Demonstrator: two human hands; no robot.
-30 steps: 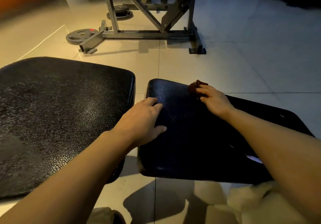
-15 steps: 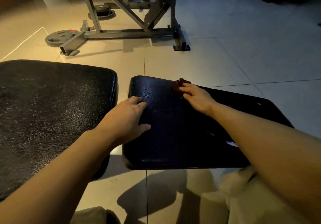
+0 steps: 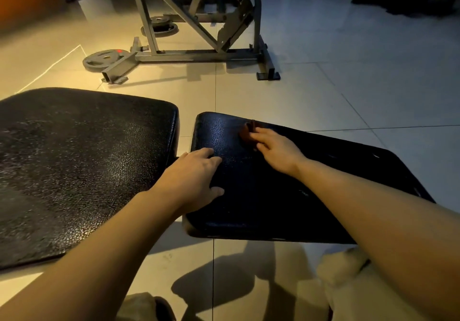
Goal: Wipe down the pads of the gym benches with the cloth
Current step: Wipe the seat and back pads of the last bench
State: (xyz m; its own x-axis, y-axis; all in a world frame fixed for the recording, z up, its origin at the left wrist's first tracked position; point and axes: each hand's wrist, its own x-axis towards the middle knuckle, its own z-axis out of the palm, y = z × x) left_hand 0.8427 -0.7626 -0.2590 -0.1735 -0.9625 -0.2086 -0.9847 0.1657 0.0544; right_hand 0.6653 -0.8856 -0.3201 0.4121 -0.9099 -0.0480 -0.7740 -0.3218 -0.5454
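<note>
Two black bench pads lie side by side above a pale tiled floor (image 3: 311, 91). The left pad (image 3: 74, 166) is the larger in view, its pebbled surface catching warm light; the right pad (image 3: 286, 203) is darker and runs away toward the right, a narrow gap separating the two.

The left hand (image 3: 191, 181) rests flat on the near left portion of the right pad, fingers relaxed and slightly spread, the thumb extended along the surface; it holds nothing.

The right hand (image 3: 276, 150) lies farther along the same pad, near its far edge, with its fingertips on a small bunched cloth (image 3: 247, 134), reddish-brown in this light. The cloth sits on the pad's top surface just inside the far edge, partly covered by the fingers. The fingers appear to press the cloth down and curl lightly over it, though the dim light makes the exact grip hard to read.

Far from the pads stands a grey metal machine frame (image 3: 199, 54) on the floor. One weight plate (image 3: 103, 59) lies flat beside its left foot, and a second plate (image 3: 159, 28) lies farther back under the frame. Both forearms enter from the near edge, casting shadows on the tiles below the right pad.
</note>
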